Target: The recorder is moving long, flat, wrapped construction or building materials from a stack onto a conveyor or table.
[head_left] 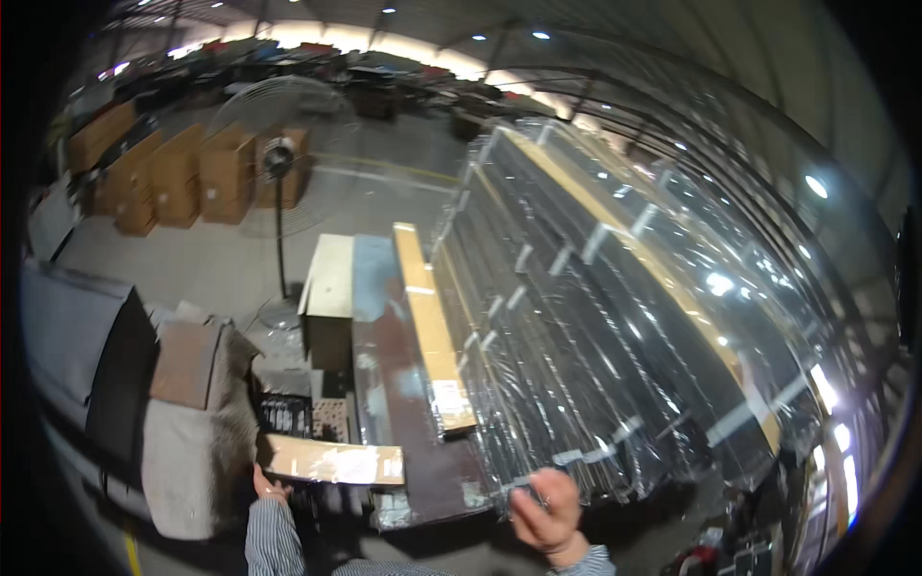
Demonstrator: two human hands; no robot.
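Observation:
My left hand (269,486) grips the near left end of a long flat cardboard box (331,462) that lies across the front of a dark brown board (423,451). My right hand (547,514) is raised at the near end of a tall stack of black panels wrapped in clear plastic film (595,317), fingers curled at the film's edge. I cannot tell if it holds the film. A second long cardboard box (430,322) lies lengthwise on the dark board beside the stack.
A pedestal fan (279,163) stands on the concrete floor ahead. Stacked brown cartons (182,173) sit at the far left. A padded grey seat (187,422) is close on my left. An upright beige box (328,298) stands beside the board.

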